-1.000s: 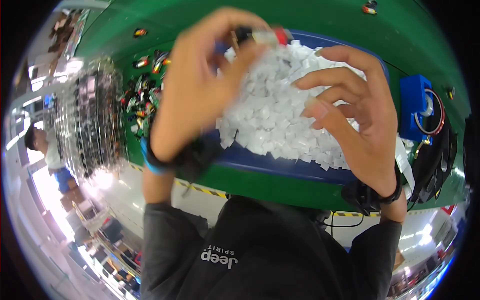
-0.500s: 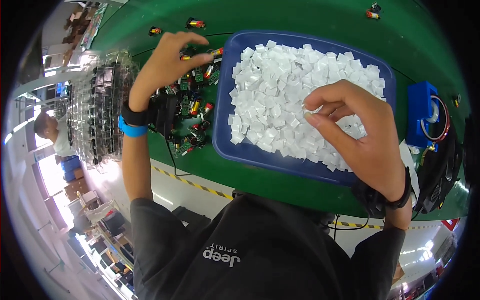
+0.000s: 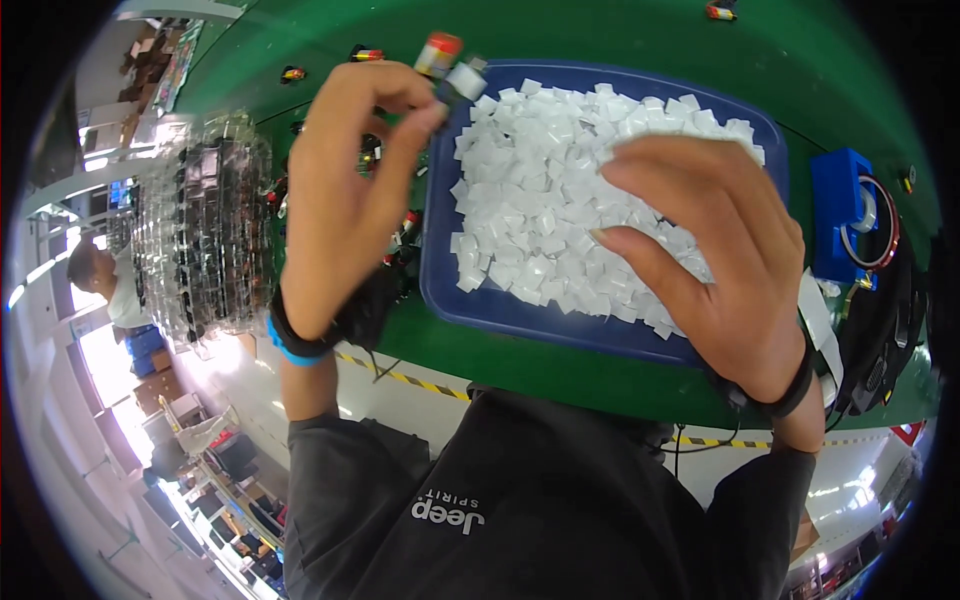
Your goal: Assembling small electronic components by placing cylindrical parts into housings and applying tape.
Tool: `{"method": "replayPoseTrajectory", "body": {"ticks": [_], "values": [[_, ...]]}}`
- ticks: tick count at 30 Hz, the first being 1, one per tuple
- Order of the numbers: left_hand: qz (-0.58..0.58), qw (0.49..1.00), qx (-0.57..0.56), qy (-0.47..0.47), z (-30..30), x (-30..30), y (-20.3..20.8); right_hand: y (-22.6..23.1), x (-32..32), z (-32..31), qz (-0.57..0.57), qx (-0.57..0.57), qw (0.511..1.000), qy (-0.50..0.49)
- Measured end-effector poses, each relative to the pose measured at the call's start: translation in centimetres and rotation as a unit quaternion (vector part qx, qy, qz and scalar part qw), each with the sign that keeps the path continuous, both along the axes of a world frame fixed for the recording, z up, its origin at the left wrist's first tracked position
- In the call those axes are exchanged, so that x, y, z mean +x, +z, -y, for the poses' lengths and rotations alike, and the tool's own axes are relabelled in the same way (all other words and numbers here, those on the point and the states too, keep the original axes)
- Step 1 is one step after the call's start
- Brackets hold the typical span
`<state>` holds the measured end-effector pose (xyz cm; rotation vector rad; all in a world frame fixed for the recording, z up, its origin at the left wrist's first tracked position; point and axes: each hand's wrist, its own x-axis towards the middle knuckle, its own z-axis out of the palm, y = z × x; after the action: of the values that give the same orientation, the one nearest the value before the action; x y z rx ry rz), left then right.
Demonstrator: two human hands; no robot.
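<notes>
My left hand (image 3: 350,170) is raised over the left rim of a blue tray (image 3: 560,325). Its thumb and fingers pinch a small circuit board (image 3: 456,92) that carries a red-and-yellow cylinder battery (image 3: 438,54). A white patch shows on the board, but motion blurs it. White square pieces (image 3: 540,190) fill the tray in a loose heap. Above their right side hovers my right hand (image 3: 725,250), thumb and fingers spread apart with nothing visible between them. More boards with batteries (image 3: 408,235) lie left of the tray, mostly hidden behind my left hand.
Clear plastic trays (image 3: 205,225) stand stacked at the left. A blue tape dispenser (image 3: 838,215) with rings on it sits to the right, beside a black bag (image 3: 885,345). Single battery parts (image 3: 722,11) lie farther back on the green table. Another person (image 3: 115,285) is at far left.
My left hand has lifted a circuit board with its battery from the pile and brought it to the tray's edge. My right fingers have spread from a pinch.
</notes>
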<state>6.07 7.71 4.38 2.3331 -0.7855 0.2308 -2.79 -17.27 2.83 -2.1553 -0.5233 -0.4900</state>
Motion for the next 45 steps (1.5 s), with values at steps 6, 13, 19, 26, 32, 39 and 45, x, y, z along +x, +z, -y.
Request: {"method": "replayPoseTrajectory", "body": {"ticks": [6, 13, 19, 26, 32, 39, 45], "values": [[-0.206, 0.968, -0.124, -0.079, 5.2, -4.5, -0.4, -0.8, 0.3, 1.8, 0.135, -0.119, 0.983, -0.035], [0.089, 0.983, -0.059, -0.148, 6.1, -4.1, -1.6, -0.2, 0.6, 3.4, 0.167, -0.136, 0.975, -0.049], [-0.478, 0.800, -0.355, -0.071, 5.5, -2.2, -2.0, -0.3, 0.1, 2.6, 0.262, -0.103, 0.959, -0.034], [-0.621, 0.709, -0.310, -0.124, 5.1, -2.0, -2.6, -0.4, 0.5, 3.0, 0.145, -0.174, 0.974, 0.020], [-0.428, 0.872, -0.217, -0.097, 5.6, -3.0, -3.7, -1.6, 1.0, 2.9, 0.031, -0.154, 0.988, 0.007], [-0.381, 0.900, -0.193, -0.086, 5.3, -3.2, -3.6, -0.3, 1.3, 4.2, -0.194, 0.051, 0.977, -0.070], [-0.409, 0.878, -0.237, -0.074, 5.6, -3.7, -3.3, -2.0, 1.5, 3.7, -0.101, -0.027, 0.994, -0.038]]}}
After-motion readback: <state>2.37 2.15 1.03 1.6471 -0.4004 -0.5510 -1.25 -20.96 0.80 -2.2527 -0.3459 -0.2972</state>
